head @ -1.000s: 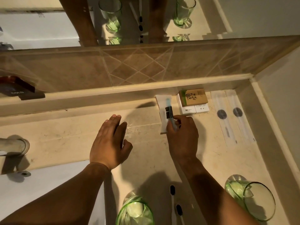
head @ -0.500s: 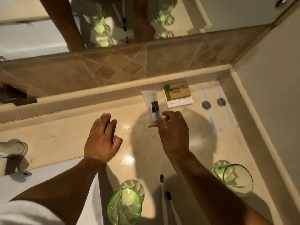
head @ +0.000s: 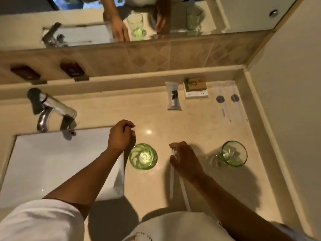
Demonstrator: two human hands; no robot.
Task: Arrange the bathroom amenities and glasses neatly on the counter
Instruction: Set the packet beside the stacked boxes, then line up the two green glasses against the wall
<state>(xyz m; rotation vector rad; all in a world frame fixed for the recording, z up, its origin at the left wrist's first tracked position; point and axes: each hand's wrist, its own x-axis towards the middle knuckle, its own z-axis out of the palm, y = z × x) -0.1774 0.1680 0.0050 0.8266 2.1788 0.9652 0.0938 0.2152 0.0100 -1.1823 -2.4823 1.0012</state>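
Head view: two toothbrushes (head: 172, 180) are seen lying on the counter (head: 199, 129) between two green glasses (head: 143, 156), with the right hand (head: 185, 162) curled loosely over their heads; whether they are pinched cannot be told. The left hand (head: 120, 135) is loosely curled around nothing, just left of the near-centre glass.

A beige stone desk (head: 199, 129) meets a diamond-tiled backsplash (head: 156, 56) under a mirror (head: 225, 18); white sink (head: 52, 162) and chrome faucet (head: 50, 108) at its left edge
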